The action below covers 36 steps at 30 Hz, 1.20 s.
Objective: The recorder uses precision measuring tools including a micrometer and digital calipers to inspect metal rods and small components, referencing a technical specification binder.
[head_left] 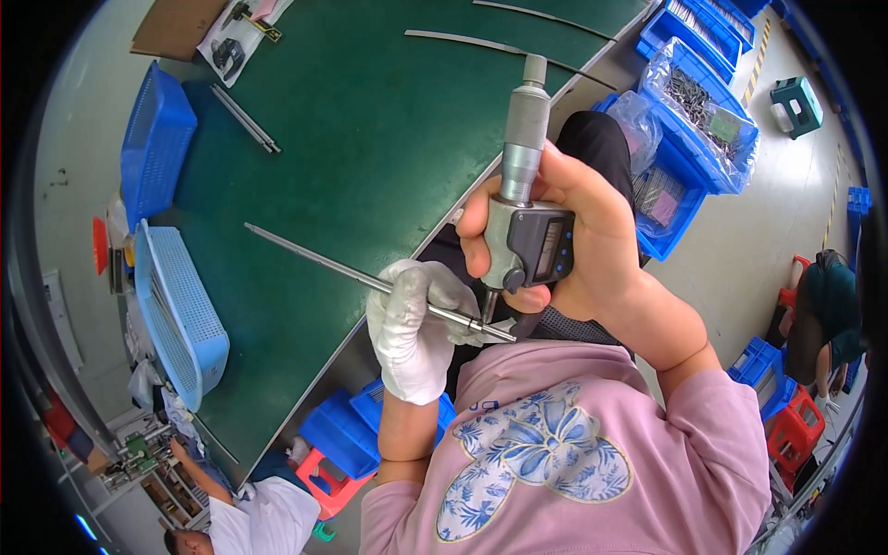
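Note:
My left hand (pixel 413 326), in a white glove, grips a long thin metal rod (pixel 314 257) near its near end. The rod slants up and left over the green table (pixel 370 120). My bare right hand (pixel 583 240) is wrapped around a digital micrometer (pixel 525 213) held upright, its grey thimble pointing up and its small display facing me. The rod's near tip sits in the micrometer's jaws just below my right hand.
Two blue mesh baskets (pixel 180 310) stand at the table's left edge. Metal rods (pixel 245 118) lie on the mat at the back. Blue bins (pixel 703 139) with bagged parts sit on the floor at right, with red and blue stools (pixel 328 472) below. Other people work nearby.

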Tool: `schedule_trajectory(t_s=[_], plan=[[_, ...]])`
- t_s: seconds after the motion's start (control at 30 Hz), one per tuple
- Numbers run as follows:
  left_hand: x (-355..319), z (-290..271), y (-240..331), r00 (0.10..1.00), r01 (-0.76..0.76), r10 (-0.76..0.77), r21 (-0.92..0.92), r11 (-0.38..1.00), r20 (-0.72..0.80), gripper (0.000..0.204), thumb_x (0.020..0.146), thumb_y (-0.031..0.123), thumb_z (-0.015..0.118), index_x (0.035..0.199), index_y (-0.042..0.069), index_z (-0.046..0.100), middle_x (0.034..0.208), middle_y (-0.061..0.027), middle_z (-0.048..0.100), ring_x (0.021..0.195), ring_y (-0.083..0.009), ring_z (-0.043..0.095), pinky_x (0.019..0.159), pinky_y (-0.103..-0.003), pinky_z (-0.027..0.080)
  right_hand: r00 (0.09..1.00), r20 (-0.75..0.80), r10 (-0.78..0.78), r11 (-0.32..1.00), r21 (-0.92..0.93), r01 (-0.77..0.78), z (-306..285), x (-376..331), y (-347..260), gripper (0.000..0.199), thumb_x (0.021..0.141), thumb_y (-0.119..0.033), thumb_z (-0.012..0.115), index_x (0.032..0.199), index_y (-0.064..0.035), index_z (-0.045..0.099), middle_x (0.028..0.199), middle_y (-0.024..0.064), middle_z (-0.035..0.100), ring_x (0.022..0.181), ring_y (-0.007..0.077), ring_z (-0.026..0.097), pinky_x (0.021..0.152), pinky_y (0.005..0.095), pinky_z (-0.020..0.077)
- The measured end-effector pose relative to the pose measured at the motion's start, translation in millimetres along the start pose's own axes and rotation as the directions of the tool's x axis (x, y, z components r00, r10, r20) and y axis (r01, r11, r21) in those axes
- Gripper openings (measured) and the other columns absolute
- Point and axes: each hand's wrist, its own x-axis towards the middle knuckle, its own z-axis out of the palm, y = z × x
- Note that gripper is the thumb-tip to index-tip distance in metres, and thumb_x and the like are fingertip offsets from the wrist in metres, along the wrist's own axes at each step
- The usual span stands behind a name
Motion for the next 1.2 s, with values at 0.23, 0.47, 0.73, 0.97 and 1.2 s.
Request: schedule_trajectory(t_s=[0.23, 0.47, 0.73, 0.97, 1.2], plan=[[0.7, -0.5, -1.2, 1.0, 0.02, -0.02, 0.005, 1.0, 0.008, 0.029, 0.084, 0.025, 0.049, 0.066, 0.002, 0.046, 0.058, -0.0093, 0.049, 0.047, -0.0159, 0.046, 0.042, -0.025, 0.035, 0.999, -0.034, 0.004, 0.999, -0.046, -0.006, 2.0, -0.3, -1.4, 0.065, 0.081, -0.057, 0.028, 0.082, 0.0015, 0.055, 0.068, 0.019, 0.055, 0.038, 0.0142, 0.043, 0.031, 0.0198, 0.0344], [0.3, 3.0, -2.3, 0.999, -0.01, 0.012, 0.049, 0.999, -0.042, 0.031, 0.083, 0.027, 0.049, 0.064, 0.003, 0.044, 0.057, -0.0096, 0.048, 0.047, -0.0163, 0.044, 0.044, -0.026, 0.035, 0.999, -0.018, 0.029, 0.999, -0.014, -0.029, 1.8, -1.2, 0.2, 0.06, 0.076, -0.057, 0.04, 0.078, 0.0007, 0.057, 0.064, 0.0124, 0.057, 0.037, 0.0128, 0.041, 0.034, 0.0217, 0.0317], [0.4, 5.3, -1.8, 0.996, -0.012, 0.016, 0.04, 0.999, -0.092, 0.031, 0.084, 0.027, 0.048, 0.064, 0.003, 0.044, 0.055, -0.0092, 0.046, 0.046, -0.016, 0.042, 0.045, -0.027, 0.034, 1.0, -0.007, -0.018, 0.994, -0.112, 0.017, 3.7, -2.2, 0.7, 0.066, 0.08, -0.059, 0.029, 0.084, 0.0014, 0.056, 0.067, 0.0153, 0.057, 0.037, 0.0124, 0.043, 0.032, 0.0203, 0.0343], [-1.2, 2.6, -0.9, 0.999, -0.011, 0.012, 0.029, 1.0, -0.04, 0.031, 0.084, 0.026, 0.049, 0.063, 0.003, 0.044, 0.055, -0.008, 0.046, 0.045, -0.0151, 0.042, 0.043, -0.025, 0.033, 0.999, -0.003, -0.035, 0.994, -0.104, 0.034, 3.5, -3.7, 2.0, 0.067, 0.083, -0.06, 0.025, 0.084, 0.0007, 0.055, 0.068, 0.0157, 0.056, 0.036, 0.0122, 0.041, 0.031, 0.0202, 0.033], [-2.3, 0.3, -0.5, 1.0, 0.0, 0.0, -0.024, 1.0, -0.008, 0.03, 0.083, 0.025, 0.05, 0.064, 0.003, 0.045, 0.056, -0.0076, 0.046, 0.045, -0.0151, 0.044, 0.04, -0.025, 0.033, 1.0, -0.015, -0.017, 1.0, 0.022, 0.017, 3.7, -4.4, 2.8, 0.064, 0.085, -0.053, 0.023, 0.087, 0.0037, 0.053, 0.069, 0.0199, 0.056, 0.038, 0.0143, 0.044, 0.031, 0.0203, 0.0344]])
